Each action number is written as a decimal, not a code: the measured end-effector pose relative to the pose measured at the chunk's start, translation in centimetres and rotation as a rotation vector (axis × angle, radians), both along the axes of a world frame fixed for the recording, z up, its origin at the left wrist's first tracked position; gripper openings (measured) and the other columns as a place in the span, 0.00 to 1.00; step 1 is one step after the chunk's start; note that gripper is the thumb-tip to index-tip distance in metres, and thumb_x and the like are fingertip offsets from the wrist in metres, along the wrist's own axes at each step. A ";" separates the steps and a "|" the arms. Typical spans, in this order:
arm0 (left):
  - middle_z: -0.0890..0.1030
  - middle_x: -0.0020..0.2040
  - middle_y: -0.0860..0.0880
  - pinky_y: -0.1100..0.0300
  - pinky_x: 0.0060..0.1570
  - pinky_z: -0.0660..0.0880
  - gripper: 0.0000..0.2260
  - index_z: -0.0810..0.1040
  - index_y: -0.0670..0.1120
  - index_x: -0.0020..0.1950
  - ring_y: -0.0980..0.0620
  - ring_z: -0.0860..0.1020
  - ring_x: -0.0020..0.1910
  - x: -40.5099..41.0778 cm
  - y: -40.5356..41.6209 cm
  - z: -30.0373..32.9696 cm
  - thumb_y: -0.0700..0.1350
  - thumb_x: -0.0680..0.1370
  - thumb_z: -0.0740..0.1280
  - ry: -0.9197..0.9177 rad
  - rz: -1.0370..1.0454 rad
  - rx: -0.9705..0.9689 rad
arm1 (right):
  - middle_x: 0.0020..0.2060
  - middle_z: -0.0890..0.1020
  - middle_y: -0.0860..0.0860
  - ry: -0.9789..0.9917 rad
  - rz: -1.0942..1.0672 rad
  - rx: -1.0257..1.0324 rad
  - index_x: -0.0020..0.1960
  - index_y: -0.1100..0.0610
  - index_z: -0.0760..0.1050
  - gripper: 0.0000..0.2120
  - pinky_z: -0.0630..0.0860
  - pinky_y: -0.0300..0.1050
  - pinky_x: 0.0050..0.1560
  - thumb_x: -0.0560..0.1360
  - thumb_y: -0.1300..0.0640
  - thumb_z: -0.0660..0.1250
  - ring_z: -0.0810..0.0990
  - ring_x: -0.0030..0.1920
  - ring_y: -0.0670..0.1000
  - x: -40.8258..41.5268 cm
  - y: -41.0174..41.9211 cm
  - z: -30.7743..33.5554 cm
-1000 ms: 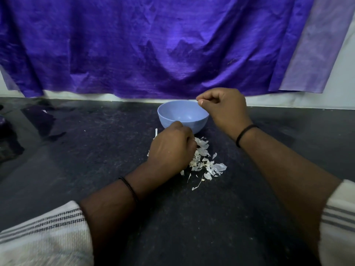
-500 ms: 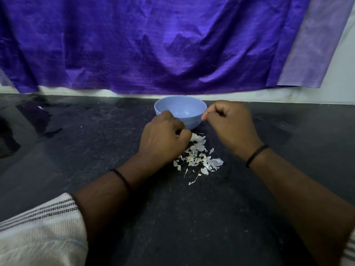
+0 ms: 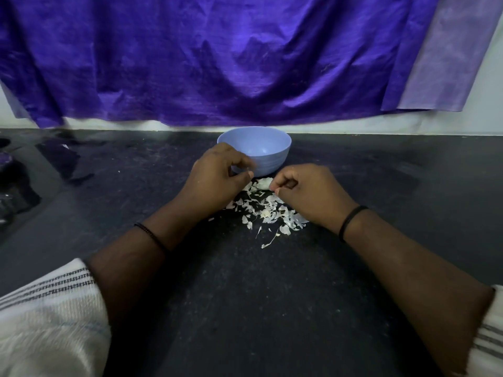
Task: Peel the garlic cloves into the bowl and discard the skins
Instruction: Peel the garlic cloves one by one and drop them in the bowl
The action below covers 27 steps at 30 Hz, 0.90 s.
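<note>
A light blue bowl point(image 3: 254, 148) stands on the dark counter near the wall; its inside shows nothing from this angle. In front of it lies a loose pile of white garlic skins point(image 3: 269, 212). A pale garlic clove point(image 3: 262, 183) sits at the pile's far edge, and my right hand point(image 3: 307, 193) is curled with its fingertips pinched on it. My left hand point(image 3: 217, 178) hovers just left of the bowl, against its near side. Its fingers are curled and its thumb meets the forefinger, with nothing visible between them.
The black speckled counter point(image 3: 258, 295) stretches wide on all sides. A purple cloth point(image 3: 217, 63) hangs on the wall behind the bowl. Dark objects point(image 3: 16, 186) sit at the far left edge. Both forearms cross the near counter.
My right hand came back from over the bowl down to the skin pile and onto the clove. My left hand lifted off the pile toward the bowl's left side.
</note>
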<state>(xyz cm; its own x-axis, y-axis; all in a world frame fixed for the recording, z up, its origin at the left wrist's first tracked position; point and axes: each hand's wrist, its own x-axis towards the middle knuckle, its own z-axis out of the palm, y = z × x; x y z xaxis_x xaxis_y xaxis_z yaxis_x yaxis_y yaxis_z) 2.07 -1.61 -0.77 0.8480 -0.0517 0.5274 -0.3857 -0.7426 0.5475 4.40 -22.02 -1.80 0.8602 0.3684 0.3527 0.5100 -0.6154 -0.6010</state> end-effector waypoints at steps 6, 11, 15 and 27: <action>0.77 0.42 0.56 0.56 0.40 0.75 0.06 0.82 0.49 0.40 0.57 0.76 0.38 -0.3 0.1 -0.1 0.46 0.77 0.72 -0.017 0.143 -0.146 | 0.35 0.84 0.44 -0.019 0.060 -0.023 0.42 0.50 0.84 0.02 0.71 0.29 0.36 0.73 0.55 0.75 0.80 0.36 0.39 -0.4 0.7 -0.2; 0.81 0.38 0.49 0.54 0.41 0.77 0.10 0.81 0.48 0.38 0.48 0.81 0.38 0.1 1.2 0.0 0.52 0.76 0.69 0.118 0.325 0.135 | 0.39 0.84 0.42 -0.070 0.037 -0.031 0.47 0.50 0.85 0.05 0.76 0.35 0.43 0.76 0.58 0.71 0.80 0.39 0.41 -0.3 1.1 -0.7; 0.81 0.36 0.49 0.58 0.36 0.71 0.09 0.81 0.45 0.39 0.50 0.80 0.38 -0.1 1.0 0.0 0.47 0.78 0.69 0.236 0.331 0.107 | 0.45 0.81 0.46 -0.202 0.064 -0.106 0.56 0.48 0.84 0.11 0.74 0.41 0.48 0.78 0.60 0.68 0.77 0.45 0.45 0.3 2.4 -1.1; 0.80 0.37 0.42 0.62 0.26 0.77 0.04 0.80 0.38 0.50 0.50 0.80 0.31 0.3 0.0 0.4 0.35 0.81 0.65 0.535 0.172 -0.700 | 0.44 0.84 0.43 -0.117 0.120 -0.091 0.52 0.48 0.84 0.06 0.79 0.46 0.50 0.77 0.51 0.70 0.79 0.44 0.41 -0.3 3.0 -0.8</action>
<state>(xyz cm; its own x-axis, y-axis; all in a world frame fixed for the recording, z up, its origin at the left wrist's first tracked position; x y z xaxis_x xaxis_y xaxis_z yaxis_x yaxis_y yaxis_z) 2.32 -1.61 -0.41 0.9558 0.2835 -0.0779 0.1369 -0.1947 0.9713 4.12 -19.06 -2.64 0.7633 0.5008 0.4082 0.6460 -0.5948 -0.4784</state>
